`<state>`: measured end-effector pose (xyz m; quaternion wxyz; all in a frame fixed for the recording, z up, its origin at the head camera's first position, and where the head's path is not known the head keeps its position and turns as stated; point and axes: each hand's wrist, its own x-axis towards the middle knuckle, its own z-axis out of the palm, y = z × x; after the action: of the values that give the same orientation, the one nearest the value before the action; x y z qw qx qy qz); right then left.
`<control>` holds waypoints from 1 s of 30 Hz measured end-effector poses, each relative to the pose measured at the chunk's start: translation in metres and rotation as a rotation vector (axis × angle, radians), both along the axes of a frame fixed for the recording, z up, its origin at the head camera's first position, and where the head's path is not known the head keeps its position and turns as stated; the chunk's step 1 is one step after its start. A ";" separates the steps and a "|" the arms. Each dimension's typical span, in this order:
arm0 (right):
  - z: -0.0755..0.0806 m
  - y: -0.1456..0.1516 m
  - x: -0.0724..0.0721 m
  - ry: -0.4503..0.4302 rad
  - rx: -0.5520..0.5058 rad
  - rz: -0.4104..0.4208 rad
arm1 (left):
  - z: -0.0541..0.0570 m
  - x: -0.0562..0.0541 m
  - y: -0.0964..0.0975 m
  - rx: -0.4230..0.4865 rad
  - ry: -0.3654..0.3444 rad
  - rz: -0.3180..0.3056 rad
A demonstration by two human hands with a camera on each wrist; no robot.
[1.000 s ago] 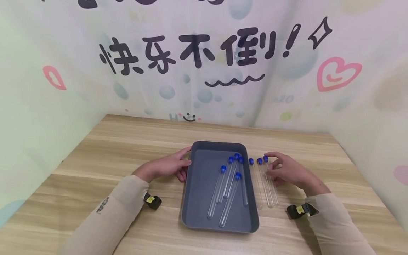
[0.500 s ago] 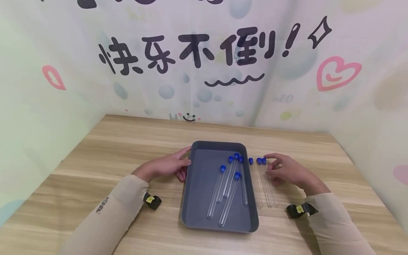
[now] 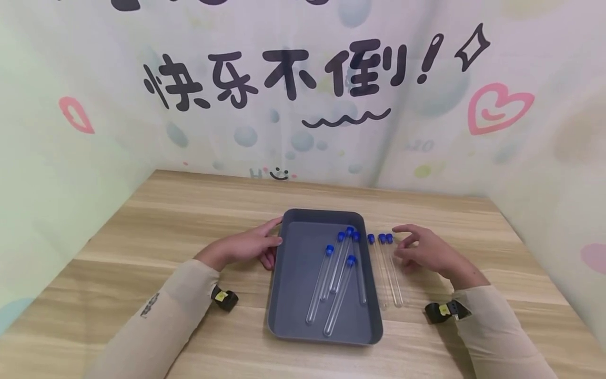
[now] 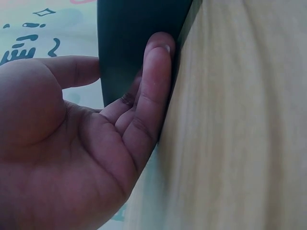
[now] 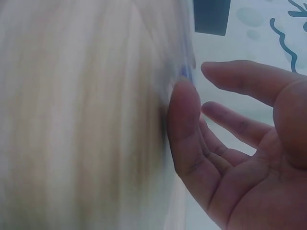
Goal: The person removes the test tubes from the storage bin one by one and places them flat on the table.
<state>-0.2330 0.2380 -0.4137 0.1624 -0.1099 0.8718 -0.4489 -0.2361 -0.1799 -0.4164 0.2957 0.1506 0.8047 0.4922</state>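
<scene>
A dark grey tray (image 3: 293,295) stands in the middle of the table in the head view, with several clear blue-capped test tubes (image 3: 319,289) lying in it. My left hand (image 3: 248,246) touches the tray's left wall from outside; in the left wrist view its fingers (image 4: 154,91) rest along that wall. Right of the tray, several more test tubes (image 3: 393,273) lie side by side, their caps towards the back. My right hand (image 3: 426,252) is just right of them, fingers loosely bent and apart, holding nothing. Its fingers partly hide the rightmost tube.
The wooden table (image 3: 213,337) reaches back to a printed cloth wall (image 3: 303,152) with dark lettering. Cloth walls also border the left and right sides. A black wrist camera (image 3: 226,299) sits by the left sleeve, another wrist camera (image 3: 440,311) by the right.
The rightmost tube's cap has shifted left, up against its neighbour's cap. My right index fingertip, earlier at that cap, is now apart from it. The left hand stays at the tray.
</scene>
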 end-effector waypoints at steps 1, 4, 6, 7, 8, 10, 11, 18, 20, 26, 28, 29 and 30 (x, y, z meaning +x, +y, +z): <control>0.000 0.000 0.000 0.009 0.005 -0.003 | 0.000 0.000 0.000 -0.001 0.001 0.000; 0.001 0.001 0.000 0.039 0.041 -0.022 | 0.000 0.000 0.000 -0.003 0.004 0.000; 0.002 0.001 0.000 0.057 0.067 -0.033 | 0.000 0.000 0.000 -0.002 0.003 -0.003; 0.003 0.001 0.000 0.066 0.078 -0.037 | 0.001 0.000 0.000 -0.003 0.002 -0.004; 0.005 0.000 0.000 0.076 0.091 -0.042 | 0.001 0.001 0.000 -0.002 0.001 -0.004; 0.007 -0.001 0.000 0.085 0.094 -0.046 | 0.001 0.001 0.000 0.000 0.000 -0.005; 0.008 -0.002 0.000 0.086 0.090 -0.047 | 0.001 0.001 0.000 0.001 -0.001 -0.005; 0.017 -0.012 0.004 0.075 0.055 -0.039 | 0.001 0.002 -0.001 0.011 -0.005 0.000; 0.019 -0.015 0.006 0.073 0.051 -0.033 | 0.001 0.002 -0.001 0.009 -0.006 0.000; 0.022 -0.022 0.009 0.084 0.047 -0.013 | 0.001 0.001 -0.001 0.005 0.005 0.003; 0.024 -0.024 0.011 0.089 0.041 -0.009 | 0.000 0.001 0.000 0.004 0.008 0.007; 0.024 -0.025 0.012 0.096 0.036 -0.003 | 0.000 0.001 0.000 0.002 0.009 0.007; 0.025 -0.026 0.012 0.100 0.031 -0.002 | 0.000 0.001 0.000 -0.001 0.009 0.008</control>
<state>-0.2205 0.2121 -0.3887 0.1200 -0.1287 0.8858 -0.4293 -0.2350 -0.1803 -0.4165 0.2903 0.1496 0.8070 0.4921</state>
